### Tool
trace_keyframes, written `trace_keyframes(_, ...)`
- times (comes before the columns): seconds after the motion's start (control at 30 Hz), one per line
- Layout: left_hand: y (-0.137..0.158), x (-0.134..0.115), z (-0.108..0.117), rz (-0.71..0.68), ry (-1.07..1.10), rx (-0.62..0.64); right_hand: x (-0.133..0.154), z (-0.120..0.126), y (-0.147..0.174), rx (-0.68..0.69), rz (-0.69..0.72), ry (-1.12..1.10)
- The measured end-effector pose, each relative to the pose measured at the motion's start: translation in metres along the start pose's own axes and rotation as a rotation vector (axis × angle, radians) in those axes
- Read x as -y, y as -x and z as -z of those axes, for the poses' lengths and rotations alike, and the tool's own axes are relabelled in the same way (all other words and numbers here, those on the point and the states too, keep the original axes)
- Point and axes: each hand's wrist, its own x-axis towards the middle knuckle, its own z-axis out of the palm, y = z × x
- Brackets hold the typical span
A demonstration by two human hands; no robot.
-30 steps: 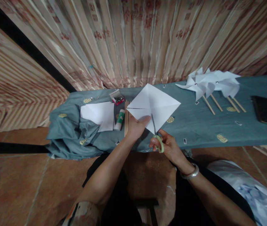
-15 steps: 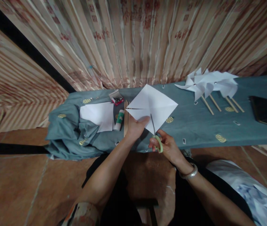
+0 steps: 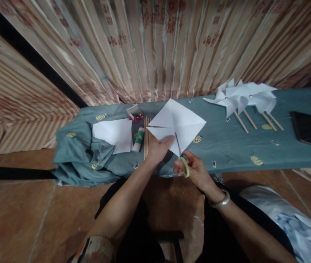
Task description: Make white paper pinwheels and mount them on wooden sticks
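A square sheet of white paper [image 3: 184, 118] is held cornerwise above the cloth, with one slit running in from its left corner. My left hand [image 3: 159, 147] pinches it at the lower left, thumb on top and the other fingers hidden beneath. In my right hand [image 3: 192, 166] is a pair of scissors with light green handles [image 3: 185, 167]. Their blades lie at the paper's near corner and point toward its middle. Just left of the paper, several thin wooden sticks [image 3: 146, 140] lie partly under it, beside a green and white glue stick [image 3: 138, 139].
A stack of white paper [image 3: 114, 135] and a small open red box [image 3: 136, 116] lie on the left. Several white paper pinwheels [image 3: 244, 96] on sticks rest at the back right, near a black phone [image 3: 308, 129]. A pleated curtain [image 3: 166, 51] hangs behind the cloth-covered table [image 3: 232, 146].
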Motion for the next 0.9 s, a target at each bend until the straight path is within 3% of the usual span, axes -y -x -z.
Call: trace_keyframes(0.9,0.0017,-0.0022,-0.0004,0.032,-0.014,0.01,0.001,-0.0018,-0.0014,-0.014,-0.019,-0.008)
